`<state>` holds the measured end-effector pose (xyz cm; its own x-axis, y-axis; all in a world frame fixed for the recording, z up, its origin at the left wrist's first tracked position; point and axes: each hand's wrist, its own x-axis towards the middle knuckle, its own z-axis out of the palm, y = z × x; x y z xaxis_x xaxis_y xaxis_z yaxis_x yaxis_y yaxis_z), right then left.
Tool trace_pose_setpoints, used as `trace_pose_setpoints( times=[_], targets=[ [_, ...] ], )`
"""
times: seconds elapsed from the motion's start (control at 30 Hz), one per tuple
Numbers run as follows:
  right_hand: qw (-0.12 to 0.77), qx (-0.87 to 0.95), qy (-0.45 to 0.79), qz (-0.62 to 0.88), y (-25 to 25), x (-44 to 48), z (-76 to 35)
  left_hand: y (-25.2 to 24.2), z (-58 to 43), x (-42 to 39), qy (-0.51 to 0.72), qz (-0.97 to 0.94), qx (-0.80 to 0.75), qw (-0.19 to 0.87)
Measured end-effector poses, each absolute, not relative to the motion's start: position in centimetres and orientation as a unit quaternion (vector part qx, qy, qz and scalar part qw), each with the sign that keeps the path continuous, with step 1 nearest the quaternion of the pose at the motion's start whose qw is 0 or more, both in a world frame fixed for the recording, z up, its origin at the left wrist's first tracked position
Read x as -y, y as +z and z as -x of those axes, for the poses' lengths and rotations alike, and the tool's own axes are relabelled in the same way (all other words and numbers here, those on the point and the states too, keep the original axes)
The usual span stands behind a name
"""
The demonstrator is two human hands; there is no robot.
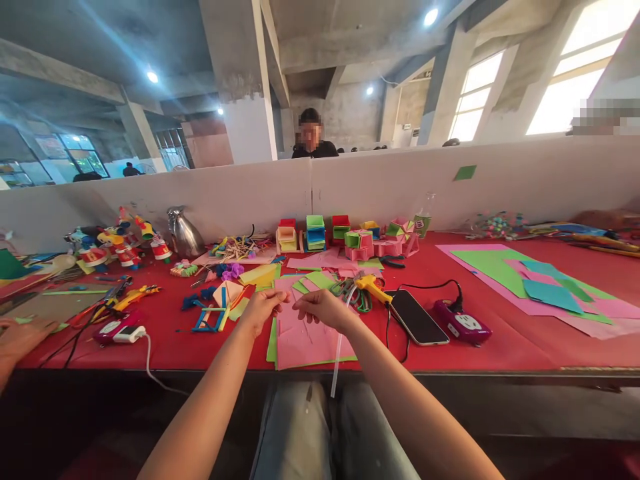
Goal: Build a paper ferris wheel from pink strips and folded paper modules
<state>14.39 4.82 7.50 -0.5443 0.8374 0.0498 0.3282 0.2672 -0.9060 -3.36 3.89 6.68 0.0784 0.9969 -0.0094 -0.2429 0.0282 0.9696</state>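
My left hand (265, 309) is closed in a pinch over pink paper sheets (305, 343); whatever sits between its fingertips is too small to make out. Just to its right, my right hand (320, 308) has its thumb and fingers pressed together, and what they hold, if anything, is hidden. The two hands are close but apart. A yellow glue gun (373, 289) lies right of my right hand, and a clear stick (337, 367) hangs over the table edge below it. Left of my left hand is a frame of blue and yellow sticks (211, 319).
A black phone (418, 317) and purple power sockets (463, 323) with cables lie at the right. Colourful paper boxes (316, 232) and a metal jug (185, 233) stand along the white partition (240, 193). Another person's hand (25, 337) rests at far left. A person sits beyond the partition.
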Motion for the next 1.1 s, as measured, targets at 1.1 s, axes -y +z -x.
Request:
trace_pose_setpoints(
  times=[1.1],
  targets=[
    [0.176,0.792,0.173,0.558,6.1,-1.0,-12.6,3.6,0.0,1.4,0.567,-0.545,-0.434,0.44]
  ],
)
